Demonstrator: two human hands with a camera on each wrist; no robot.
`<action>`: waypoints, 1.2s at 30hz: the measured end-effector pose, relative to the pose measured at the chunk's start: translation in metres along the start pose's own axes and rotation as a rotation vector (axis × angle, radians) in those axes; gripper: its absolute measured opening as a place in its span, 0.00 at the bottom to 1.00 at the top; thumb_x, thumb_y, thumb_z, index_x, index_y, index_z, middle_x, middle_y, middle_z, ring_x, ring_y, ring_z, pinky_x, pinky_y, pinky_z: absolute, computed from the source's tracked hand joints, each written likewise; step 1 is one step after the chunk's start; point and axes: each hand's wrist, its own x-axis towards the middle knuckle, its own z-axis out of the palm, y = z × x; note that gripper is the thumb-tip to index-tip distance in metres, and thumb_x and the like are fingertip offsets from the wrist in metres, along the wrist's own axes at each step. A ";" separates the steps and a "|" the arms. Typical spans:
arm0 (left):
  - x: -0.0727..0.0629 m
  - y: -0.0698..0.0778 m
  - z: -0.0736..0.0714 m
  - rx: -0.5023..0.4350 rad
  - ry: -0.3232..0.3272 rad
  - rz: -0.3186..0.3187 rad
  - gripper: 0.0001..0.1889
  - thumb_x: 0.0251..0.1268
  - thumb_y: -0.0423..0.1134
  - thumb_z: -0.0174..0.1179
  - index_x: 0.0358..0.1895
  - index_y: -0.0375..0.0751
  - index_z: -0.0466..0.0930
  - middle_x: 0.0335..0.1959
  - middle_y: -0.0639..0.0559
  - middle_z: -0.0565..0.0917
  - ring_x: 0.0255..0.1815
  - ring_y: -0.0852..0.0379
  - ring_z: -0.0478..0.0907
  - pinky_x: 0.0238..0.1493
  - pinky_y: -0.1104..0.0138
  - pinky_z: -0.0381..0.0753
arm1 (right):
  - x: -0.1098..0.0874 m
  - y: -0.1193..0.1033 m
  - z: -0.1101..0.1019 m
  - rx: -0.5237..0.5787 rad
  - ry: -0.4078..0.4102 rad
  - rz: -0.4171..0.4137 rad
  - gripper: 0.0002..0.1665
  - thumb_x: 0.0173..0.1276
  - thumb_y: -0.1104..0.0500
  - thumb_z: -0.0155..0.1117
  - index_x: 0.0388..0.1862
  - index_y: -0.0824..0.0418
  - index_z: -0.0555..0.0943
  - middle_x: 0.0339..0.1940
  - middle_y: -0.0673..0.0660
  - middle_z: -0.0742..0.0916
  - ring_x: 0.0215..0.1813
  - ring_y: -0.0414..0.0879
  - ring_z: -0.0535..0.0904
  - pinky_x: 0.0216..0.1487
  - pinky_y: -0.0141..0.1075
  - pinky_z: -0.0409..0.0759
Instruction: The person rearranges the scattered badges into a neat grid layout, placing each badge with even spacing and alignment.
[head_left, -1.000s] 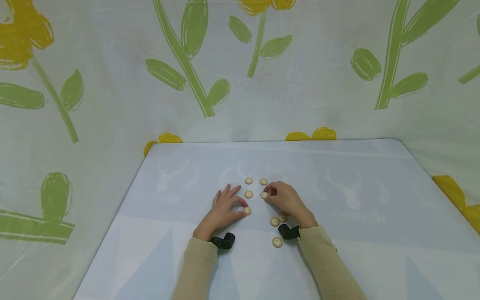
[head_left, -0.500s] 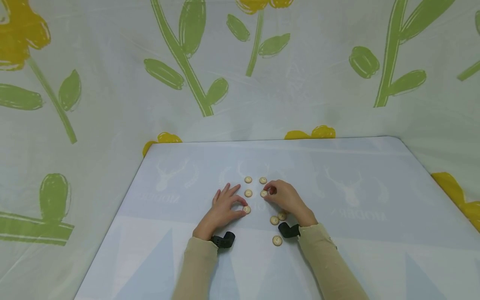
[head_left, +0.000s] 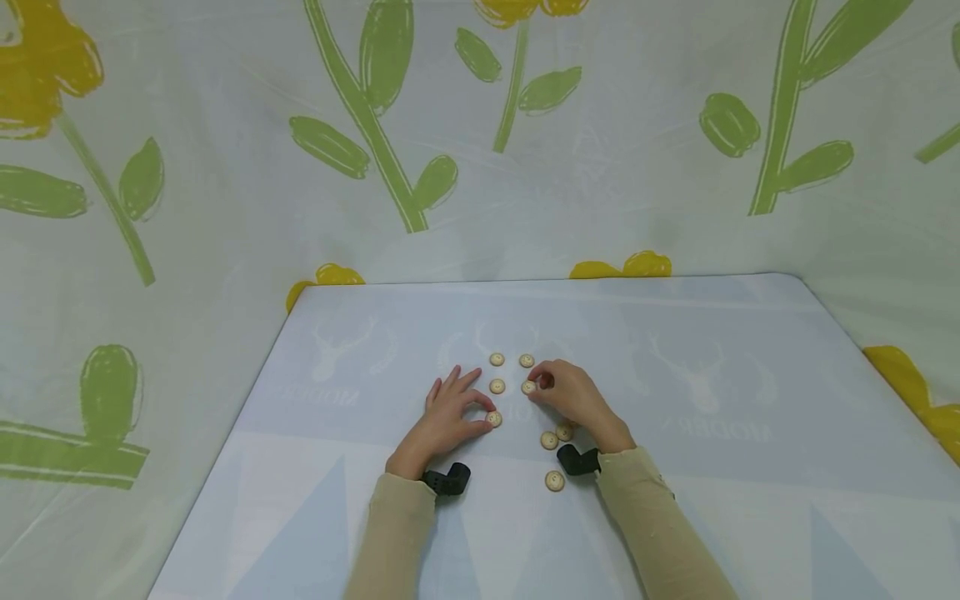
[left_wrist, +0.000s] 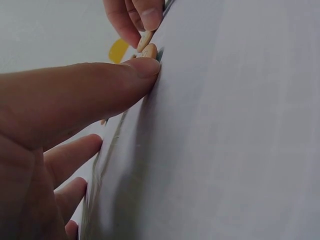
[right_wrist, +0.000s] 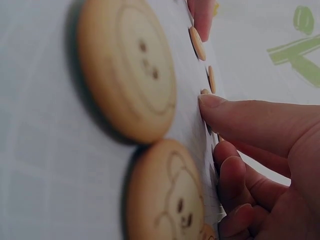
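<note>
Thumb and index finger of my left hand (head_left: 442, 423) pinch a round, tan bear-face cookie (head_left: 493, 419) by its edge; its other fingers are spread over the table. In the left wrist view this cookie (left_wrist: 150, 50) shows just past the thumb tip. My right hand (head_left: 577, 396) pinches a second cookie (head_left: 528, 387) farther back, its remaining fingers curled. Beyond the hands lie a back-left cookie (head_left: 497, 359), a back-right cookie (head_left: 527, 361) and one below (head_left: 497, 387), level with the right hand's cookie. Together these form two columns.
By the right wrist are two touching cookies, a nearer one (head_left: 549, 440) and one partly hidden by the wrist (head_left: 564, 432). Another cookie (head_left: 554, 481) lies closer to the body. The pale patterned table (head_left: 300, 517) meets a flower-print curtain (head_left: 225, 167) at the back.
</note>
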 end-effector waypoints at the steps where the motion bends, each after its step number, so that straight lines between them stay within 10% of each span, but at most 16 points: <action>1: 0.000 0.000 0.000 0.000 0.001 0.002 0.07 0.50 0.46 0.64 0.33 0.57 0.78 0.67 0.51 0.58 0.70 0.48 0.39 0.63 0.49 0.31 | 0.000 0.000 0.000 0.003 0.003 0.000 0.11 0.53 0.56 0.67 0.37 0.54 0.79 0.27 0.50 0.76 0.32 0.45 0.69 0.33 0.36 0.68; 36: 0.000 0.000 -0.001 0.017 -0.002 0.005 0.07 0.50 0.46 0.64 0.33 0.57 0.78 0.67 0.51 0.58 0.70 0.48 0.39 0.63 0.48 0.32 | -0.016 0.016 -0.029 0.055 -0.057 0.015 0.14 0.61 0.51 0.59 0.45 0.53 0.77 0.38 0.50 0.80 0.40 0.45 0.74 0.39 0.39 0.73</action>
